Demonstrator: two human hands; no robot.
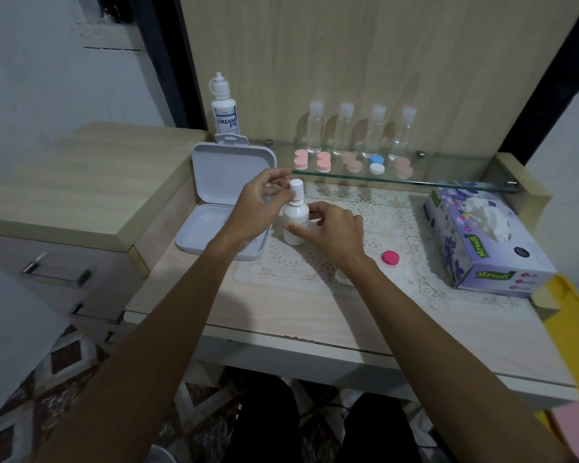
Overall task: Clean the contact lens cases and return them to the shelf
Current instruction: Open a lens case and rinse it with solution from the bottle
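Your small bottle (294,218) stands on the lace mat (391,228), between your hands, with the open box (226,202) to its left. The tissue box (485,238) sits right; lens cases (350,163) line the glass shelf (448,177) behind, travel bottles (360,130) behind them.
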